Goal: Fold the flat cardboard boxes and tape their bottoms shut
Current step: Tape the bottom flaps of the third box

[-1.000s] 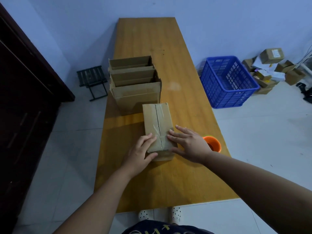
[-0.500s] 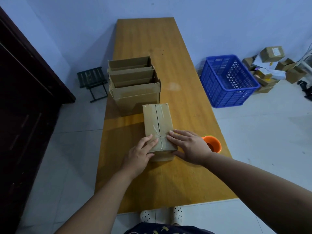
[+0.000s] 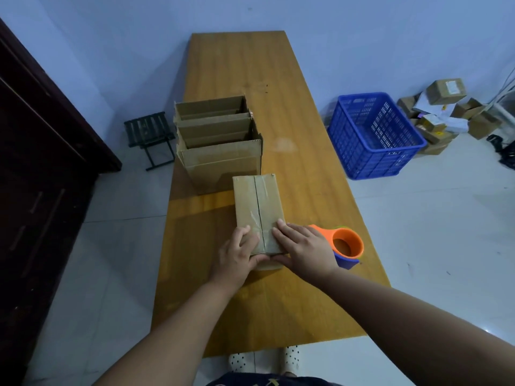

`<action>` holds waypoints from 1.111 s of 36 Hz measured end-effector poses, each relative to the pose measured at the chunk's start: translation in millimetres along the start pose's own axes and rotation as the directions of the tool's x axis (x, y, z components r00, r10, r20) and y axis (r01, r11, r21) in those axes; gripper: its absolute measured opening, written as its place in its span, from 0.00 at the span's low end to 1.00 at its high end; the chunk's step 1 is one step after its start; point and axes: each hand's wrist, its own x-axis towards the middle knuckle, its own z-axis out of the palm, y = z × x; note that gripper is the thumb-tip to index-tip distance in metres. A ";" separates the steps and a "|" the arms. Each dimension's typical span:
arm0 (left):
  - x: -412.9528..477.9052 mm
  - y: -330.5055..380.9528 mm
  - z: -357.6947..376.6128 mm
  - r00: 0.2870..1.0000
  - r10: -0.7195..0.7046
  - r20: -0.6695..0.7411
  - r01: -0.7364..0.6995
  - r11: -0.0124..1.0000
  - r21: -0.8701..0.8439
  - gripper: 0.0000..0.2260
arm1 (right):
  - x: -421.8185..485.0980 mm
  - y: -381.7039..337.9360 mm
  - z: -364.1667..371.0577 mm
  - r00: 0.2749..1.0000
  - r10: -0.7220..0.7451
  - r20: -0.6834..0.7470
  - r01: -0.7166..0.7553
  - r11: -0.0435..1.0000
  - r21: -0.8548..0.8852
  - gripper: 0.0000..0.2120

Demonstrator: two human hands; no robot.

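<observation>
A box (image 3: 257,210) lies bottom-up on the bench (image 3: 250,65), towards the near end and a little left of the middle. Clear tape (image 3: 257,201) runs along its centre seam from the far edge to the near one.

The left hand (image 3: 239,252) rests on the near left corner of the box, fingers (image 3: 246,232) flat on top beside the seam, thumb against the near face. The right hand (image 3: 303,246) presses the near right corner the same way, fingers flat on top, thumb low on the near face. Each grip is wide and flat, closed round nothing.

An orange tape dispenser (image 3: 347,243) sits on the bench just behind the right hand. Three open boxes (image 3: 220,146) stand in a row just beyond the taped box, touching one another, the nearest about touching its far edge.

On the floor: a blue crate (image 3: 373,135) right of the bench, a heap of parcels (image 3: 446,112) beyond it, a small dark stool (image 3: 149,137) on the left, and a dark cabinet (image 3: 41,162) along the left wall
</observation>
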 end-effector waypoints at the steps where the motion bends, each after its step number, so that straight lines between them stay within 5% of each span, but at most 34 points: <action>1: 0.1 -2.0 -1.0 1.000 0.001 0.012 -0.001 1.000 -0.018 0.24 | 0.0 0.4 0.1 1.000 -0.006 -0.001 0.006 1.000 -0.004 0.31; 7: -0.4 -14.1 -11.0 0.973 -0.061 0.223 0.070 0.997 -0.033 0.24 | 2.3 10.0 -2.6 0.997 -0.056 0.051 0.052 0.996 0.077 0.28; 14: -4.9 -11.0 -6.1 0.969 -0.118 0.217 0.137 0.988 -0.072 0.21 | 1.8 7.5 -1.0 0.997 -0.049 0.057 0.041 0.992 0.122 0.26; 21: -5.6 -7.7 -27.3 0.966 -0.051 0.254 0.030 0.996 0.085 0.43 | 1.9 6.9 -15.4 0.968 -0.010 0.250 -0.063 0.958 0.281 0.27; 25: -16.4 -6.9 -30.0 0.986 0.130 0.101 -0.146 0.973 0.178 0.19 | 7.0 10.1 -31.7 0.903 -0.087 0.420 -0.030 0.964 0.265 0.24; 27: -14.7 -1.0 -36.3 0.979 0.140 0.152 -0.170 0.962 0.213 0.16 | 13.1 13.4 -39.4 0.851 -0.103 0.516 0.003 0.982 0.191 0.23; 30: -1.8 1.7 -51.2 0.961 0.032 0.276 -0.100 0.967 0.233 0.17 | 24.8 14.8 -49.6 0.786 -0.135 0.604 0.088 0.990 0.108 0.27; 35: 27.1 -1.9 -69.4 0.854 -0.108 0.508 -0.017 0.972 0.235 0.32 | 30.5 8.4 -54.4 0.843 -0.084 0.531 0.107 0.994 -0.012 0.29; 40: 35.4 1.6 -67.1 0.812 -0.242 0.531 0.105 0.956 0.274 0.31 | 25.0 6.7 -43.1 0.859 0.217 0.464 -0.214 0.975 -0.060 0.30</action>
